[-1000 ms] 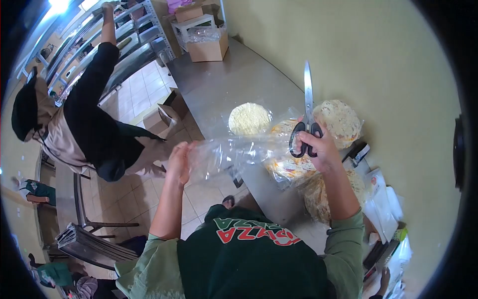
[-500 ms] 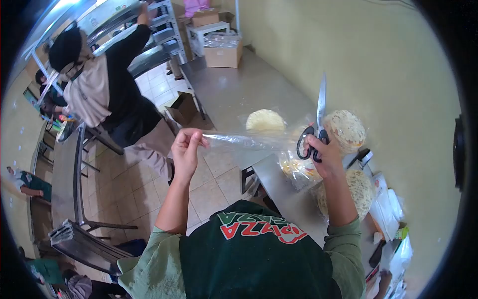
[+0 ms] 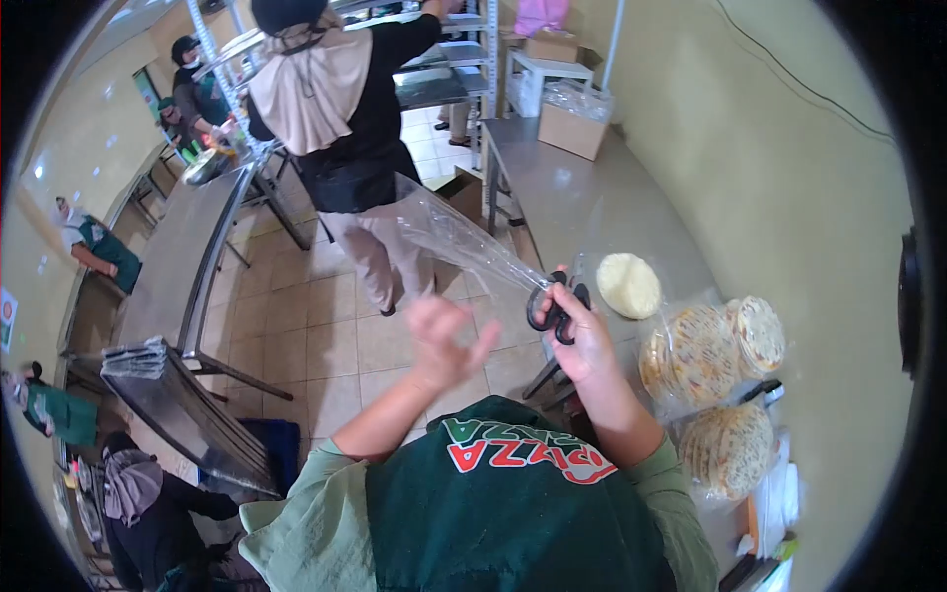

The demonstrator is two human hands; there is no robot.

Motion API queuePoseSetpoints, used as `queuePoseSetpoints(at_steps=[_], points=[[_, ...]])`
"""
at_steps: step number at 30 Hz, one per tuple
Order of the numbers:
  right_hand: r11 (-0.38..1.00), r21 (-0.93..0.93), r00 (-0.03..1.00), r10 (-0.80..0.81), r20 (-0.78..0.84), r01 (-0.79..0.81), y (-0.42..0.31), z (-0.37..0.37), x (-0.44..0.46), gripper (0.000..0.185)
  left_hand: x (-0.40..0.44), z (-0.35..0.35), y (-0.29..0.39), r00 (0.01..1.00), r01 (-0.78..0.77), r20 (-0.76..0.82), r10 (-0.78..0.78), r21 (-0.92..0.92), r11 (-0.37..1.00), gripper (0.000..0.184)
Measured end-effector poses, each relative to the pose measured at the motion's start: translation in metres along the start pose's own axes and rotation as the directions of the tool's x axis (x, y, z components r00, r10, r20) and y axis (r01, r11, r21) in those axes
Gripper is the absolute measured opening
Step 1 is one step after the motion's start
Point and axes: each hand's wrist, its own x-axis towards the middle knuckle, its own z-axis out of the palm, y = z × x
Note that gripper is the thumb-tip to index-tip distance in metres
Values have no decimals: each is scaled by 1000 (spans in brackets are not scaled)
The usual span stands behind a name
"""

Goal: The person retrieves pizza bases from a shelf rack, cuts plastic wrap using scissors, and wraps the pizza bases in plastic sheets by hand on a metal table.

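Note:
My right hand (image 3: 584, 335) is closed around the black handles of the scissors (image 3: 559, 308) and also pinches one end of a long clear plastic bag (image 3: 473, 242). The bag stretches away up and to the left, its far end loose. Below it, my left hand (image 3: 441, 340) is slightly blurred, its fingers apart and nothing in them. A pale round flat base (image 3: 629, 286) lies on the metal table (image 3: 607, 202) beyond my right hand. Bagged stacks of speckled round bases (image 3: 695, 355) are to the right, with another stack (image 3: 728, 449) nearer me.
A person in black (image 3: 370, 128) stands ahead beside metal shelves. A cardboard box (image 3: 574, 123) sits at the table's far end. Another long table (image 3: 182, 257) and stacked dark panels (image 3: 187, 414) are at the left. Several other people are farther left.
My left hand has let go of the bag, whose free end now swings up and left. My right hand with the scissors has moved lower and left, and the view has turned left.

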Motion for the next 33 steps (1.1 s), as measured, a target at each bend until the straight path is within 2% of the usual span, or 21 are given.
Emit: queuePoseSetpoints(at_steps=[2, 5, 9, 13, 16, 19, 20, 21, 24, 26, 27, 28, 30, 32, 33], points=[[998, 13, 998, 58, 14, -58, 24, 18, 4, 32, -45, 4, 11, 976, 177, 155, -153, -156, 972, 63], [993, 1, 993, 117, 25, -117, 61, 35, 7, 31, -60, -4, 6, 912, 364, 220, -347, -40, 931, 70], [979, -47, 977, 201, 78, -197, 106, 49, 11, 31, -71, -7, -14, 823, 561, 146, -549, -59, 826, 67], [964, -44, 962, 266, 68, -263, 128, 65, 11, 31, -78, -24, -35, 582, 813, 214, -784, -182, 554, 56], [949, -161, 937, 298, 181, -270, 137, 60, 14, 35, -79, -44, -58, 698, 716, 113, -707, -77, 694, 27], [925, -305, 947, 283, 154, -227, 136, 55, 14, 41, -82, -60, -71, 644, 765, 76, -762, -85, 638, 11], [913, -350, 950, 274, 149, -208, 133, 52, 15, 42, -82, -67, -73, 648, 762, 57, -760, -68, 644, 9], [869, -472, 954, 253, 163, -150, 128, 45, 15, 42, -81, -74, -76, 651, 759, 36, -758, -50, 649, 8], [799, -570, 887, 391, 246, -194, 106, -3, 23, 36, -82, -99, -81, 662, 749, -37, -748, 43, 661, 9], [577, -766, 851, 520, 77, -284, 100, -43, 21, 34, -89, -116, -86, 652, 757, -72, -755, 127, 641, 11], [567, -640, 735, 678, 5, -519, 102, -84, 26, 36, -91, -124, -86, 605, 790, -69, -793, 177, 587, 13], [491, -483, 578, 815, -40, -725, 108, -118, 28, 38, -91, -132, -85, 593, 799, -93, -800, 193, 570, 14], [343, -582, 527, 831, -178, -737, 112, -131, 14, 42, -90, -146, -79, 567, 816, -141, -811, 225, 532, 15], [201, -936, 572, 820, 0, -289, 96, -117, 19, 42, -89, -156, -73, 523, 846, -199, -829, 238, 477, 18], [256, -925, 554, 830, 62, -280, 89, -106, 19, 41, -87, -159, -69, 504, 860, -231, -832, 223, 459, 18]])
